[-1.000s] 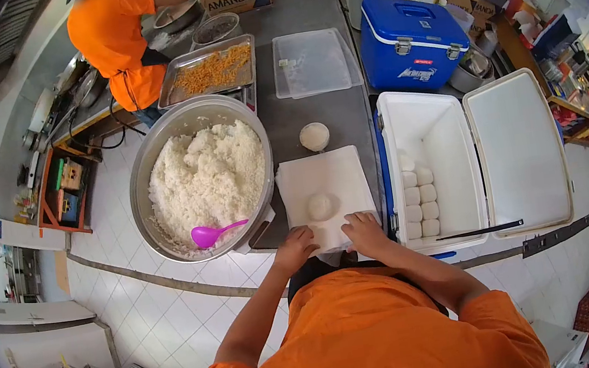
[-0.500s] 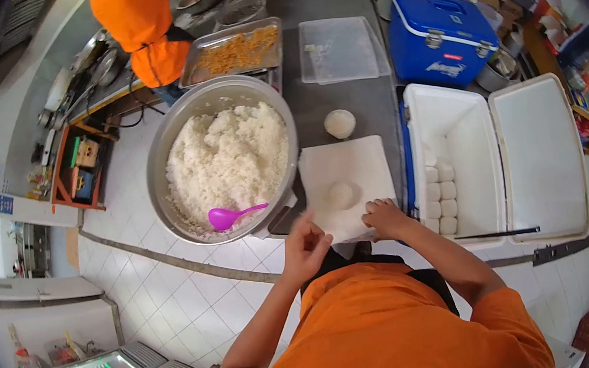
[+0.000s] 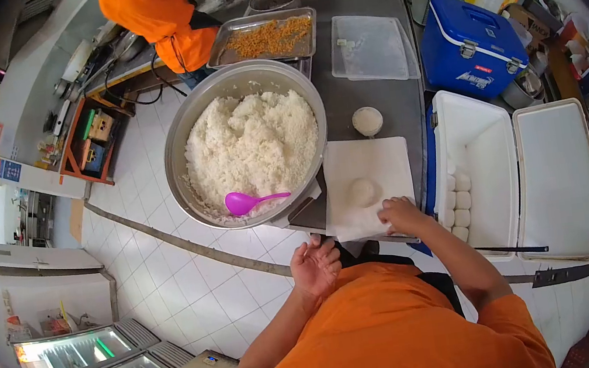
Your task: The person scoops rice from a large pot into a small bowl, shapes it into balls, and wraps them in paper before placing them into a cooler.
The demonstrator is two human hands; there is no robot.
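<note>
the left hand (image 3: 315, 267), half open, palm up, hangs near the white paper (image 3: 343, 159), left. the right hand (image 3: 401, 216) touches its near right edge, fingertips hidden, grip impossible to tell. the faintly outlined rice mound (image 3: 362, 192) sits on the paper.

left hand (image 3: 316, 264) now off the paper (image 3: 392, 160)

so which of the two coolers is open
The nearer blue, white-lined cooler box, its white-lined lid swung right; the farther blue cooler box is shut.
</note>
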